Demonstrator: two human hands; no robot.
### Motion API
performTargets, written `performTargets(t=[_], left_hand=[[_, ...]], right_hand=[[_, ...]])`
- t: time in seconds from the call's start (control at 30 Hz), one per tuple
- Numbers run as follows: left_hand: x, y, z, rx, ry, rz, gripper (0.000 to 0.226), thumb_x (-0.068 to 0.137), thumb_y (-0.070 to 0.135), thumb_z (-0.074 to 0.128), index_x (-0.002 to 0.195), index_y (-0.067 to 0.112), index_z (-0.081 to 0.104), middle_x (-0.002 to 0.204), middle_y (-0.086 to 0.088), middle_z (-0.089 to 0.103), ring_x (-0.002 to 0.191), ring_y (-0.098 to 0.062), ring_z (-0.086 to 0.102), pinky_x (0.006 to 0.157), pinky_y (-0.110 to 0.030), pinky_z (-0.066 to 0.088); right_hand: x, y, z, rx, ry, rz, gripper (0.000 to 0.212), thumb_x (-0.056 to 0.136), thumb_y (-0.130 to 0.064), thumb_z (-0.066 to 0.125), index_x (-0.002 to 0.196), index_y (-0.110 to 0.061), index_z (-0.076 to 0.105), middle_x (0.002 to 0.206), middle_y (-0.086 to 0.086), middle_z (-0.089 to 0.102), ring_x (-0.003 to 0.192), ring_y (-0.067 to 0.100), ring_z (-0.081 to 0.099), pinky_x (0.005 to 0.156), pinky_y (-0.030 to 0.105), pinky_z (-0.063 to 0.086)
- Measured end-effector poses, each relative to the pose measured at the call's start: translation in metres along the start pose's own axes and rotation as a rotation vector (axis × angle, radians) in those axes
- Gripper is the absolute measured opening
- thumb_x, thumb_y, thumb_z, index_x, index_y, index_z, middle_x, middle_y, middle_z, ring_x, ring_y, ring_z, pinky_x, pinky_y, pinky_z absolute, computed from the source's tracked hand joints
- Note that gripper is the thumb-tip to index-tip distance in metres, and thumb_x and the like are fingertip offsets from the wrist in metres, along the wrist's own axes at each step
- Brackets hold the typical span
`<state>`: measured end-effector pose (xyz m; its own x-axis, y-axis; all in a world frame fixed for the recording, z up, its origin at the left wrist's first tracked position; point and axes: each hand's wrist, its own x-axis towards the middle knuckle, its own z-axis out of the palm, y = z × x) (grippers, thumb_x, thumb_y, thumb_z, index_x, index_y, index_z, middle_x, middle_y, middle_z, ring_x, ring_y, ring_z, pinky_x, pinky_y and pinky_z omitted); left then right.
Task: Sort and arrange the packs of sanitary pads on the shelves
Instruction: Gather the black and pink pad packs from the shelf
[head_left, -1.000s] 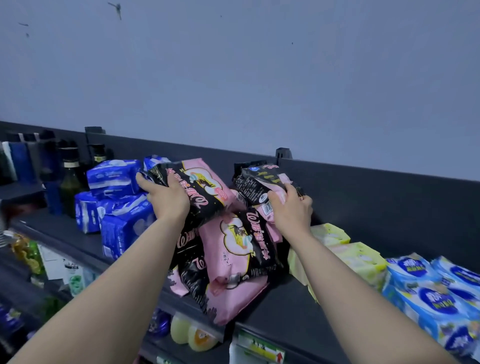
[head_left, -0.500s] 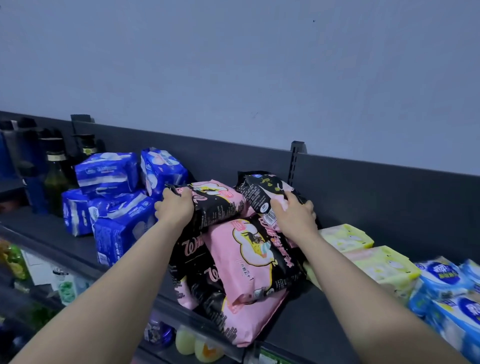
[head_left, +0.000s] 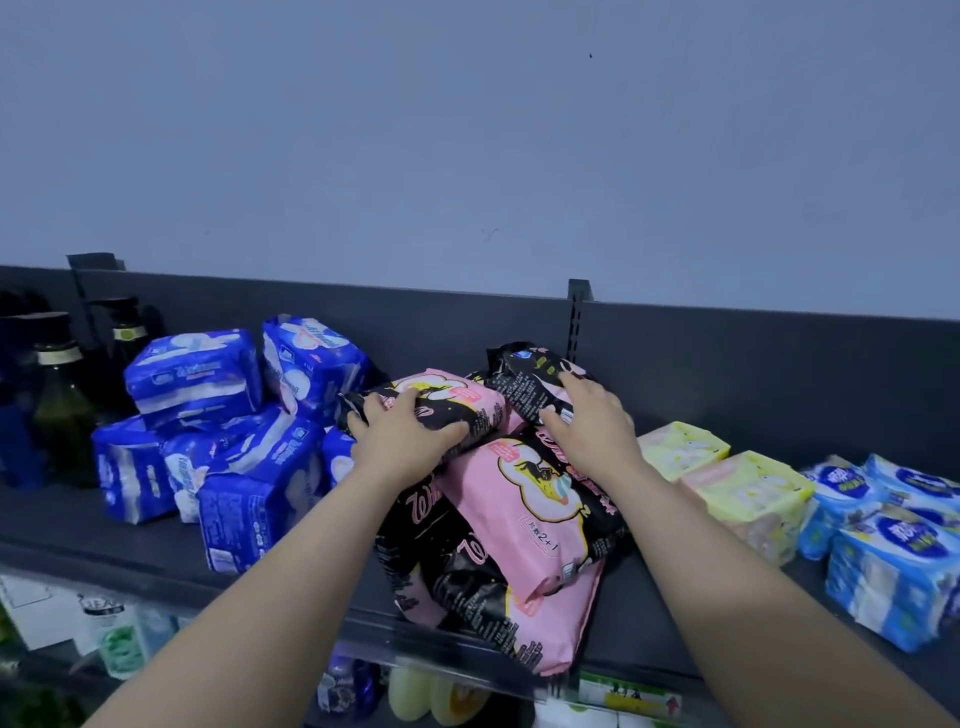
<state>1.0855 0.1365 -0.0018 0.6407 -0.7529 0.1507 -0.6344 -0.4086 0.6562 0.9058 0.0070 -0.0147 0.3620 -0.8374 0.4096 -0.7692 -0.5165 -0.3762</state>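
A pile of pink-and-black pad packs (head_left: 530, 499) lies mid-shelf, some hanging over the front edge. My left hand (head_left: 405, 436) grips the left end of the top pink-and-black pack (head_left: 457, 397), fingers over it and thumb along its near side. My right hand (head_left: 587, 421) rests flat on a mostly black pack (head_left: 524, 374) at the back of the pile, fingers straight. Dark blue pad packs (head_left: 208, 374) are stacked to the left. Yellow-green packs (head_left: 727, 478) and light-blue packs (head_left: 893, 545) lie to the right.
The dark shelf (head_left: 130, 551) has a low back panel (head_left: 753, 364) against a pale wall. Dark bottles (head_left: 57, 395) stand at the far left. A lower shelf holds tubes and small bottles (head_left: 415, 696).
Both hands have lowered their packs onto the pile. The left pack went from raised and tilted to lying flat on top. The view has shifted left and closer.
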Motion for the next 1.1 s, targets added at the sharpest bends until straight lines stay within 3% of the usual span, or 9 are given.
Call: performTargets(t=[0.13, 0.27, 0.43, 0.53, 0.67, 0.93, 1.1], left_hand=[[0.002, -0.003, -0.005, 0.125, 0.025, 0.048, 0.078, 0.075, 0.066, 0.062, 0.141, 0.032, 0.041, 0.157, -0.007, 0.022, 0.145, -0.039, 0.009, 0.114, -0.053, 0.018], [-0.006, 0.001, -0.008, 0.228, 0.094, 0.210, 0.064, 0.083, 0.059, 0.056, 0.137, 0.027, 0.048, 0.153, -0.006, 0.033, 0.146, -0.033, 0.010, 0.116, -0.053, 0.013], [-0.023, 0.020, -0.009, 0.204, 0.134, 0.442, 0.055, 0.086, 0.054, 0.054, 0.133, 0.025, 0.053, 0.137, -0.001, 0.054, 0.131, -0.027, 0.042, 0.108, -0.048, 0.031], [-0.039, 0.035, -0.004, 0.150, 0.135, 0.560, 0.050, 0.088, 0.049, 0.055, 0.130, 0.022, 0.054, 0.130, -0.002, 0.058, 0.122, -0.026, 0.050, 0.101, -0.042, 0.037], [-0.061, 0.057, 0.013, 0.087, 0.071, 0.679, 0.051, 0.089, 0.046, 0.055, 0.133, 0.019, 0.053, 0.128, -0.004, 0.059, 0.118, -0.028, 0.054, 0.096, -0.040, 0.044], [-0.116, 0.111, 0.063, 0.050, -0.088, 0.829, 0.049, 0.089, 0.044, 0.053, 0.130, 0.017, 0.053, 0.128, -0.006, 0.058, 0.119, -0.029, 0.054, 0.089, -0.038, 0.043], [-0.179, 0.168, 0.107, 0.037, -0.214, 0.931, 0.053, 0.090, 0.044, 0.054, 0.136, 0.019, 0.049, 0.134, -0.004, 0.055, 0.120, -0.028, 0.053, 0.094, -0.038, 0.042]], right_hand=[[-0.002, -0.002, -0.006, -0.006, 0.044, -0.003, 0.059, 0.094, -0.042, 0.051, 0.148, -0.024, 0.034, 0.148, 0.005, 0.040, 0.135, 0.029, 0.035, 0.110, 0.046, 0.031], [-0.013, -0.004, -0.017, -0.021, 0.071, -0.005, 0.056, 0.094, -0.042, 0.050, 0.146, -0.025, 0.037, 0.143, 0.003, 0.045, 0.135, 0.027, 0.035, 0.110, 0.044, 0.030], [-0.035, 0.001, -0.037, -0.067, 0.141, -0.004, 0.045, 0.092, -0.040, 0.053, 0.133, -0.022, 0.052, 0.123, 0.001, 0.057, 0.125, 0.027, 0.045, 0.105, 0.042, 0.035], [-0.057, 0.009, -0.051, -0.090, 0.181, 0.012, 0.042, 0.093, -0.038, 0.054, 0.130, -0.019, 0.055, 0.126, 0.000, 0.059, 0.127, 0.026, 0.045, 0.107, 0.041, 0.033], [-0.094, 0.027, -0.071, -0.104, 0.216, 0.059, 0.052, 0.087, -0.044, 0.046, 0.130, -0.018, 0.057, 0.130, 0.002, 0.059, 0.126, 0.027, 0.047, 0.107, 0.042, 0.034], [-0.175, 0.087, -0.123, -0.201, 0.235, 0.230, 0.044, 0.093, -0.034, 0.055, 0.135, -0.020, 0.053, 0.134, 0.000, 0.057, 0.129, 0.024, 0.044, 0.109, 0.041, 0.029], [-0.244, 0.146, -0.170, -0.267, 0.302, 0.363, 0.054, 0.082, -0.049, 0.040, 0.122, -0.020, 0.063, 0.117, 0.002, 0.066, 0.114, 0.028, 0.056, 0.099, 0.046, 0.041]])
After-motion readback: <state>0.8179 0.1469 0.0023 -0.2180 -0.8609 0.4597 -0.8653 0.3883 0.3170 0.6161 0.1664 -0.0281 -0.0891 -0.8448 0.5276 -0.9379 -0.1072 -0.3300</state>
